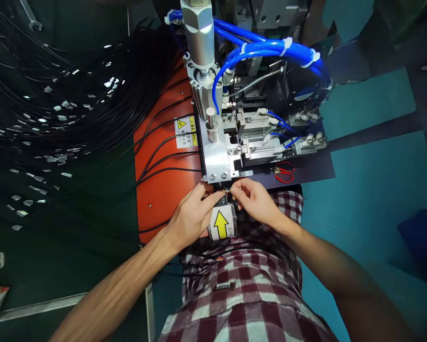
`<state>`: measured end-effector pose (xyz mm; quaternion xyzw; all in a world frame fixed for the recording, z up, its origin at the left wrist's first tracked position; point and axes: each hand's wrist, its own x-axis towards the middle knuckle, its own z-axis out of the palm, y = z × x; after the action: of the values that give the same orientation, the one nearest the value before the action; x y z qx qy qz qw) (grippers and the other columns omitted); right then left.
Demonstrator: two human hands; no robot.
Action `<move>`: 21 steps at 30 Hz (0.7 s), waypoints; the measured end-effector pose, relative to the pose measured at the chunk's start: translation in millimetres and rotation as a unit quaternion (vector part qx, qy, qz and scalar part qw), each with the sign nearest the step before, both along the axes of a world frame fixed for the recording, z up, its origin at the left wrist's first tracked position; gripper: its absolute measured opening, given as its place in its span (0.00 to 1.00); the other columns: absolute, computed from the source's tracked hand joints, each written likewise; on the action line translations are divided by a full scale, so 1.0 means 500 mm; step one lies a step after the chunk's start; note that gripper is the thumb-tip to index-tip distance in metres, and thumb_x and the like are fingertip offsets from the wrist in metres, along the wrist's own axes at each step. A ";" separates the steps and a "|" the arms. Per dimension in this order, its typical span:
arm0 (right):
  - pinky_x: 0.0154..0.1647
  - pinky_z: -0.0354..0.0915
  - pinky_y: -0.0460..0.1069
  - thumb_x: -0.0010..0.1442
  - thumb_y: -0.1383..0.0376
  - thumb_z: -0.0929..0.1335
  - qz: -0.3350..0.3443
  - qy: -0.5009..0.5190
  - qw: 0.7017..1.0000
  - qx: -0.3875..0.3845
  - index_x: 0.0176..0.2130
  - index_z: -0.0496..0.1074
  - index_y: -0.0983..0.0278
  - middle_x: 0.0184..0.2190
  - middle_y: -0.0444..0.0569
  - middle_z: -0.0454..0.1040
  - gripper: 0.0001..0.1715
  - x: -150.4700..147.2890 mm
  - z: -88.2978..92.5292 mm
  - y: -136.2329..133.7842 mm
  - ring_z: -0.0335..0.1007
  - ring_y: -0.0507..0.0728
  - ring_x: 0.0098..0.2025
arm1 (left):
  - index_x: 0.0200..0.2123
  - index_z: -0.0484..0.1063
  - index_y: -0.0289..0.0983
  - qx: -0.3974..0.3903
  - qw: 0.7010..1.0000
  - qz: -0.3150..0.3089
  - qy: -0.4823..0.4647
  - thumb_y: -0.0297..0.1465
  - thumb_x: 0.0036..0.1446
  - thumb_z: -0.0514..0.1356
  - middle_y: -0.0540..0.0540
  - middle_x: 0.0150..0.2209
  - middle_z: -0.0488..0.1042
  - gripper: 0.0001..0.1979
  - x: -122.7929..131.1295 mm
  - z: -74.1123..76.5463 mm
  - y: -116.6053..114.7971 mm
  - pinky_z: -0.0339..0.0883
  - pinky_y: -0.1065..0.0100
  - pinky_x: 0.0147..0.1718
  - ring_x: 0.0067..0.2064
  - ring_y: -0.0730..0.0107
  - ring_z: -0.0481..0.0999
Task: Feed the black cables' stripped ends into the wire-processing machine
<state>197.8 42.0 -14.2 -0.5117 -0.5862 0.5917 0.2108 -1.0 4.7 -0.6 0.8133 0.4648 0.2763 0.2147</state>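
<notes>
My left hand point(194, 213) and my right hand point(254, 199) meet just below the front of a small metal machine point(220, 152). Both pinch the thin stripped end of a black cable point(228, 192), where tiny coloured wires show between the fingertips. The fingers of each hand are closed in a pinch. Right under the hands stands a round part with a yellow arrow label point(221, 223). Black cables point(170, 156) run from the left across an orange plate point(159, 190) into the machine.
A large fan of black cables with metal ends point(56, 109) covers the dark table on the left. Blue air hoses point(263, 47) and a pneumatic cylinder point(199, 38) rise over the machine. Red-handled scissors point(283, 172) lie on the machine's base. A teal floor point(370, 190) is on the right.
</notes>
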 end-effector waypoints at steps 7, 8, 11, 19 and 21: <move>0.23 0.62 0.46 0.63 0.58 0.64 -0.022 0.010 0.999 -0.025 0.33 0.68 0.64 0.25 0.43 0.70 0.12 -0.003 -0.006 -0.001 0.66 0.50 0.21 | 0.53 0.68 0.38 0.001 1.000 0.010 0.005 0.22 0.61 0.52 0.43 0.42 0.66 0.18 0.001 -0.011 -0.005 0.71 0.70 0.38 0.40 0.70 0.71; 0.23 0.62 0.46 0.63 0.58 0.64 -0.024 0.013 0.999 -0.027 0.33 0.68 0.64 0.25 0.43 0.70 0.12 -0.003 -0.007 -0.002 0.66 0.50 0.21 | 0.52 0.68 0.38 0.004 1.000 0.011 0.004 0.22 0.61 0.52 0.43 0.42 0.66 0.18 0.002 -0.011 -0.005 0.71 0.70 0.38 0.40 0.70 0.71; 0.23 0.63 0.46 0.63 0.57 0.64 -0.024 0.008 0.999 -0.019 0.33 0.68 0.64 0.25 0.43 0.70 0.12 -0.004 -0.007 -0.004 0.66 0.50 0.22 | 0.52 0.68 0.37 0.004 1.000 0.014 0.007 0.21 0.60 0.51 0.43 0.42 0.66 0.18 0.003 -0.010 -0.006 0.71 0.69 0.38 0.39 0.69 0.71; 0.23 0.62 0.46 0.61 0.57 0.65 -0.045 0.036 0.998 -0.042 0.33 0.67 0.64 0.24 0.43 0.69 0.13 -0.008 -0.011 -0.003 0.65 0.50 0.21 | 0.50 0.69 0.38 0.009 0.999 0.026 0.033 0.21 0.60 0.51 0.44 0.39 0.65 0.17 0.008 -0.007 -0.005 0.69 0.70 0.34 0.36 0.70 0.69; 0.22 0.61 0.45 0.60 0.57 0.66 -0.053 0.053 0.995 -0.061 0.32 0.67 0.65 0.24 0.42 0.68 0.13 -0.010 -0.011 -0.003 0.64 0.49 0.20 | 0.50 0.70 0.37 0.010 0.999 0.024 0.034 0.22 0.60 0.51 0.44 0.38 0.66 0.17 0.009 -0.005 -0.005 0.69 0.69 0.34 0.36 0.69 0.69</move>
<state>192.6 40.6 -19.6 -0.5218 -0.5089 0.6406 0.2415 3.4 2.4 -3.3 0.8128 0.4885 0.2582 0.1844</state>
